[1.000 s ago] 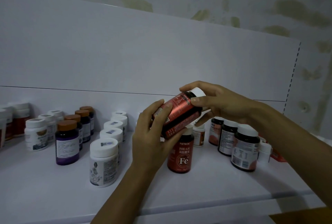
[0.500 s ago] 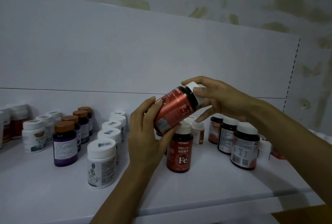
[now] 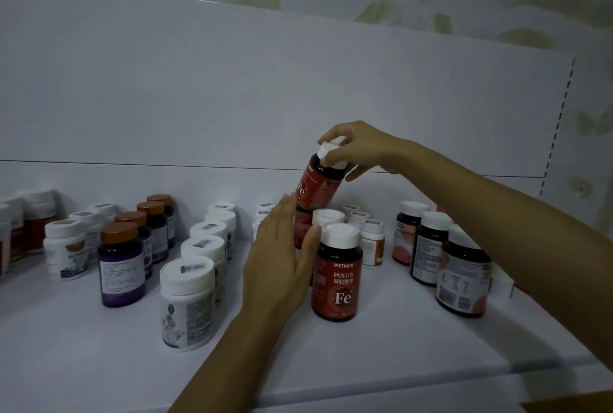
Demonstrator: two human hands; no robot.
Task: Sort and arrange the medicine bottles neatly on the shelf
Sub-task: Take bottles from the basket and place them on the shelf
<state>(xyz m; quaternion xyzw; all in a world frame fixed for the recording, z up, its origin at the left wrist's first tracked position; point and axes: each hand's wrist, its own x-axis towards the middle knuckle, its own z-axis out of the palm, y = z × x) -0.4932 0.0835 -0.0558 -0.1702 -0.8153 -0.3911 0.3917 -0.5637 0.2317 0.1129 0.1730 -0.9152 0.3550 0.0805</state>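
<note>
White cap (image 3: 331, 146) pinched by the right grip (image 3: 361, 147), the red Fe bottle (image 3: 316, 188) hangs tilted above a row of upright red bottles (image 3: 336, 280) on the shelf (image 3: 398, 339); left grip (image 3: 282, 263), fingers straight, holds nothing, just beside them.

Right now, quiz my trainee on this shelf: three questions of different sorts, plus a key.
1. True or false: the right hand grips the tilted red bottle by its white cap.
2. The front purple bottle has which cap: A white, B brown, C green?
3. Fill in: the front standing red bottle bears the letters ___.
Key: 1 true; 2 B; 3 Fe.
</note>
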